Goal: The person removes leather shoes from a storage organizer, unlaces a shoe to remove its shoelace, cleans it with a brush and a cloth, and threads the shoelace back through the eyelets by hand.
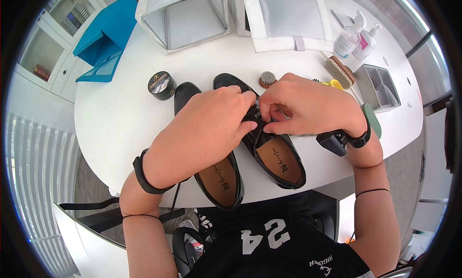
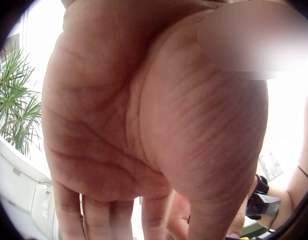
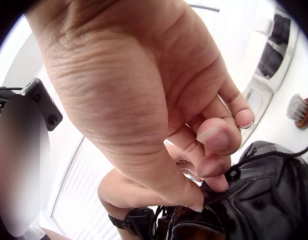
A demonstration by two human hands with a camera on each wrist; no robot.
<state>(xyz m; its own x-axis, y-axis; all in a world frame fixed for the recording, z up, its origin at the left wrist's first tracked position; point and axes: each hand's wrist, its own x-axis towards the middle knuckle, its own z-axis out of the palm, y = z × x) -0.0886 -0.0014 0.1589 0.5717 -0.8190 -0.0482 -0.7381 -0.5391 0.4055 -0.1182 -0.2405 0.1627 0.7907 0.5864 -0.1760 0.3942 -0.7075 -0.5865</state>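
Black shoe, right of pair [image 1: 280,158], on white surface [image 1: 113,129]: toe forward, long axis slanting left; midsection obscured. Right hand [image 1: 310,107]: fingers pinching lace [image 3: 274,154]. Left hand [image 1: 204,114]: fingertips hidden, grasp cannot be told.

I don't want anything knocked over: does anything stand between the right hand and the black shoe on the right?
Nothing visible does. Head and right wrist views show the right hand with its fingertips right at the black shoe. The small brush sits beside the toe, not between them.
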